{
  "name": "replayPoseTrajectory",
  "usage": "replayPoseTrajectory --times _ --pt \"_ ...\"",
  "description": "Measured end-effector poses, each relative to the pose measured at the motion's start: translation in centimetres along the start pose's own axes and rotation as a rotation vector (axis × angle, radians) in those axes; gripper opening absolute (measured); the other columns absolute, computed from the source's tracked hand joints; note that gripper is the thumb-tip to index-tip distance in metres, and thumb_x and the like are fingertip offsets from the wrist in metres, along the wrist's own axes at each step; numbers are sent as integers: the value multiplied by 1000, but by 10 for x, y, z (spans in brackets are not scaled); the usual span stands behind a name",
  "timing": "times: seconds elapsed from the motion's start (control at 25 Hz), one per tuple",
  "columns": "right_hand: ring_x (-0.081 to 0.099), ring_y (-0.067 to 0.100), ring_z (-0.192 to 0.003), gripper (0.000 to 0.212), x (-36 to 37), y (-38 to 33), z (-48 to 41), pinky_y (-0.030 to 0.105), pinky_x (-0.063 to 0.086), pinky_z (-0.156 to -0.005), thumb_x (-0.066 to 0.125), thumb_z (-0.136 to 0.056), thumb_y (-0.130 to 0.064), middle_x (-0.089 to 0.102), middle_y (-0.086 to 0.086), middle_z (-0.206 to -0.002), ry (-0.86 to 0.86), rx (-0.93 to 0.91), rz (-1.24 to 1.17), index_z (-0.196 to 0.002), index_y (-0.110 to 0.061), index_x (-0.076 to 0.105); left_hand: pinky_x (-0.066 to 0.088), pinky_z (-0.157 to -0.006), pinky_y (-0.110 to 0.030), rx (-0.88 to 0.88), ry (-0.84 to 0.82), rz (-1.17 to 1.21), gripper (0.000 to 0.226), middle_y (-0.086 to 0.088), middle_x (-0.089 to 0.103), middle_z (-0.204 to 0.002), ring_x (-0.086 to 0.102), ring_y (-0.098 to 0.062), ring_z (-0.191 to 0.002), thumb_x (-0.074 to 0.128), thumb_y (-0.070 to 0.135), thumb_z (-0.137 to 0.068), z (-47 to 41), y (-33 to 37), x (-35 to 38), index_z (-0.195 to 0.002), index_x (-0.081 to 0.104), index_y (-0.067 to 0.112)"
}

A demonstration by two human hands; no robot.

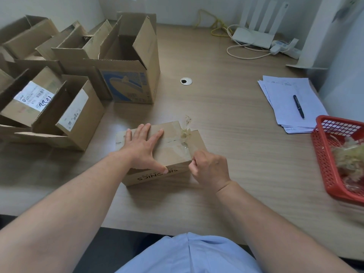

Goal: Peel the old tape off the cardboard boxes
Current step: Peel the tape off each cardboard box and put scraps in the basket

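Pinching the end of the tape (185, 133) with the right hand (209, 170), fingers curled tight, at the near right corner of the small box (157, 175). Pressing down flat on the box top with the left hand (143, 148), fingers spread, thumb over the near edge. Clear and shiny, crinkled into a bumpy lump partway across the lid. One brown cardboard block, shut, dark letters on the front, sitting near the front middle of the smooth wooden table (226, 115). At the left, a bunch of open boxes (78, 115), too crowded to count. At the right, one red plastic basket (323, 164) full of little holes, with a fluffy tape wad (350, 156) inside. Behind it, one stack of papers (283, 89) with one dark pen (298, 106) on top.
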State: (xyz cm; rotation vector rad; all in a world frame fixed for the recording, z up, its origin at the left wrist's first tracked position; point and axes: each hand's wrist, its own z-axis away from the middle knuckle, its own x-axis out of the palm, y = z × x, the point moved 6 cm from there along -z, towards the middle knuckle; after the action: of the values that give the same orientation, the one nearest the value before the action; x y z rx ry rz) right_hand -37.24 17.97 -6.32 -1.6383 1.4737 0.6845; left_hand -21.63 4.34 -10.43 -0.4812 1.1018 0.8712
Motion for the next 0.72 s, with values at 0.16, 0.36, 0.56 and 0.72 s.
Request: replayPoseTrajectory --times 0.16,0.36,0.56,0.72 --pt "65 26 -69 12 34 33 11 34 51 -63 56 -82 -13 68 4 -75 -422 554 -394 -74 -15 64 -17 -114 -52 11 1 3 134 -6 -24 -157 -28 -25 -142 53 92 -44 0 1 0 -147 -17 41" --pt "62 12 -57 28 50 30 32 31 54 -56 52 -81 3 65 2 -69 -523 974 -881 -70 -19 64 -17 -114 -52 10 5 -4 133 -6 -24 -157 -29 -25 -142 55 91 -48 0 1 0 -148 -17 40" --pt "59 13 -51 9 50 30 38 29 54 -50 55 -87 0 59 8 -68 -481 1218 -1267 -81 -4 61 -16 -114 -52 14 2 -11 133 -7 -23 -157 -28 -25 -142 55 90 -47 -1 -1 0 -148 -16 40" --pt "58 13 -51 12 50 20 42 29 55 -50 56 -92 -7 56 7 -68 -522 1340 -1425 -82 -2 59 -15 -114 -52 32 -2 -27 133 -8 -23 -157 -27 -26 -143 55 90 -47 -2 -2 -1 -148 -16 40"
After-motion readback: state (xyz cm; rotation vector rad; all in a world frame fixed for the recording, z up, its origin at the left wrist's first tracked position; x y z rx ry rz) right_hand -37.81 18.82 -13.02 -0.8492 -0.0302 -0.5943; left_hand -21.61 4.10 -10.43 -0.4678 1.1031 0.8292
